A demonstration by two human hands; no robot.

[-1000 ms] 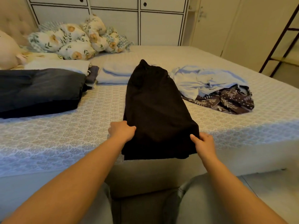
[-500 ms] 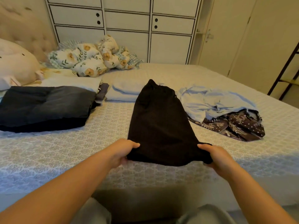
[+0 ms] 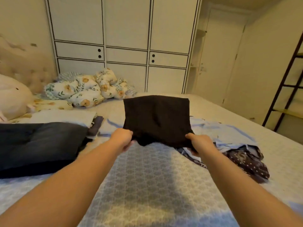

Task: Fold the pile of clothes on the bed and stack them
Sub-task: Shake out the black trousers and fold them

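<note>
Dark brown folded cloth garment (image 3: 157, 118) hangs crosswise above the patterned bedspread (image 3: 147, 185), its near corners pinched by left hand (image 3: 123, 138) and right hand (image 3: 199, 143), equally close, unfolded clothes just right.

folded stack (image 3: 41, 145) left | held garment (image 3: 157, 118) centre | unfolded pile (image 3: 237, 145) right

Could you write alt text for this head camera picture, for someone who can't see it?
Left hand and right hand hold a dark garment above a bed; folded clothes lie left, unfolded ones right.
</note>
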